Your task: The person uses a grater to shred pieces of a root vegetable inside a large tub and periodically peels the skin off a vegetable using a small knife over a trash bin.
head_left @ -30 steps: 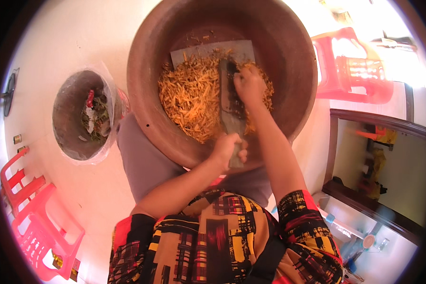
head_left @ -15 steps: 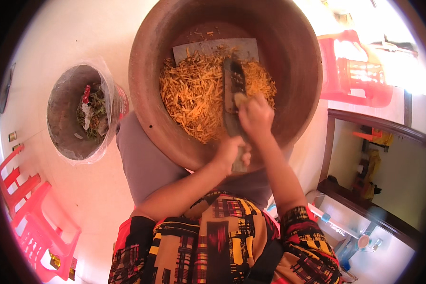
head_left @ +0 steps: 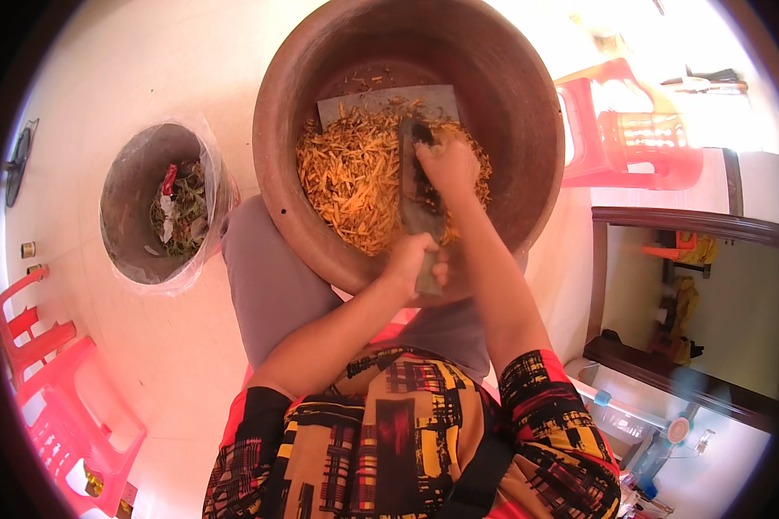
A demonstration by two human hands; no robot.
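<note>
Reddish-brown and clay-like in finish, a round basin (head_left: 277, 164) stands at the person's knees and contains the work. Orange-yellow shreds (head_left: 348, 190) are heaped inside it, mainly left of the tool. A flat grey board (head_left: 389, 100) lies across the far side, partly covered by shreds.

Tool position: the handled grater (head_left: 417, 204) lies over the shreds, its long axis running almost straight away from the torso, far end slightly left. Its handle crosses the near rim.

Left hand (head_left: 415, 265): nearest the torso; fingers closed around the handle. Right hand (head_left: 449, 166): farther out, at the grater's far half and slightly right of its axis; fingers curled in over the face. Whether it grips a piece cannot be determined; the knuckles hide the fingertips.

A plastic-lined bin (head_left: 128, 216) of scraps stands left of the basin.

Markings: no legible label or lettering appears on the grater, basin or board.
</note>
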